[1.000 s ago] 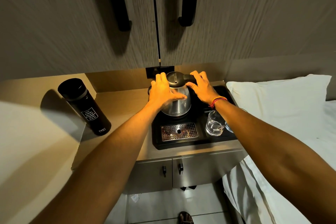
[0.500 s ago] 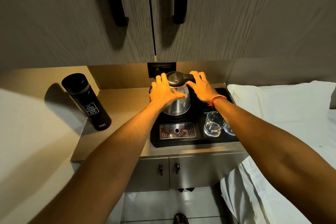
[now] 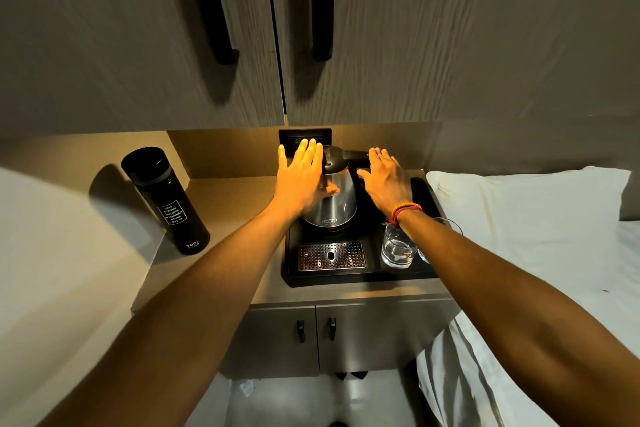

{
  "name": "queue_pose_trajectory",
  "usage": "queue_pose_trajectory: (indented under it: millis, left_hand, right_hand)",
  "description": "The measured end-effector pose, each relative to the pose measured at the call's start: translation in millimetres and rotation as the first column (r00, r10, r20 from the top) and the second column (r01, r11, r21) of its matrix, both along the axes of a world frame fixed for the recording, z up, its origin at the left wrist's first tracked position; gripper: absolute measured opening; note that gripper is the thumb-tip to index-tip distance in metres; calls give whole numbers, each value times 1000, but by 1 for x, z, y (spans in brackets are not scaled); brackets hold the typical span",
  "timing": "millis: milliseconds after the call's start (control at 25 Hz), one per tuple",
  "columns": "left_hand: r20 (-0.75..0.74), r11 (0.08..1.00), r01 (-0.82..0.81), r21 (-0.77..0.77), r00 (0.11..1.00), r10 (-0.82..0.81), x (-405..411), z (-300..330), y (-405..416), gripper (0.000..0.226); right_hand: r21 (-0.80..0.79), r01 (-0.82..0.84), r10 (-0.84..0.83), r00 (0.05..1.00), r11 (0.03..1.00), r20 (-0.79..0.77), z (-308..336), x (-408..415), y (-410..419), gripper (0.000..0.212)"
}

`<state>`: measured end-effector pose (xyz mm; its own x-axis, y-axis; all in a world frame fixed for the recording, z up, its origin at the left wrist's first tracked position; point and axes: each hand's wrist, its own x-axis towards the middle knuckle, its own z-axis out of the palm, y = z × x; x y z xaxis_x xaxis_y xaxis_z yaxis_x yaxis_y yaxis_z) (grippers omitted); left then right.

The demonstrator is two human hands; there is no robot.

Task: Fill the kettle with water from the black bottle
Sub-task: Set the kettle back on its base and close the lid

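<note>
A steel kettle [image 3: 337, 199] with a black lid and handle stands on a black tray [image 3: 356, 276] at the back of a small counter. My left hand [image 3: 300, 177] lies flat against the kettle's left side, fingers straight, thumb across the steel body. My right hand [image 3: 386, 177] hovers over the handle on the right with fingers spread, gripping nothing. The black bottle [image 3: 165, 199], lid on, stands upright on the counter to the left of the tray, apart from both hands.
On the tray sit a metal drip grate [image 3: 331, 255] and two drinking glasses [image 3: 398, 250]. Tall cupboard doors with black handles [image 3: 322, 10] rise behind. A white pillow and bed [image 3: 526, 215] lie on the right. Two small cabinet doors [image 3: 317, 331] are below the counter.
Both hands have opened out: the left fingers straightened up along the kettle and the right hand lifted off the handle with its fingers spread. The kettle and bottle have stayed put.
</note>
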<state>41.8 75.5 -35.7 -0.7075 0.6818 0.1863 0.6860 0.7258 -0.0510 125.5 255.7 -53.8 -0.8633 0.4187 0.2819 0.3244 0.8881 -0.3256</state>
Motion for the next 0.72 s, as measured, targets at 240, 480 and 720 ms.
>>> queue_pose_trajectory:
  millis: [240, 480, 720]
  left_hand:
    - [45, 1000, -21, -1, 999, 21, 6, -3, -8, 94]
    - [66, 1000, -4, 1, 998, 4, 15, -13, -19, 93]
    - [122, 999, -3, -46, 992, 8, 9, -5, -16, 98]
  right_hand:
    - [53, -49, 46, 997, 997, 58, 8, 9, -18, 70]
    - [11, -57, 54, 983, 998, 176, 12, 10, -33, 90]
    - [-6, -95, 94, 971, 995, 218, 18, 12, -32, 95]
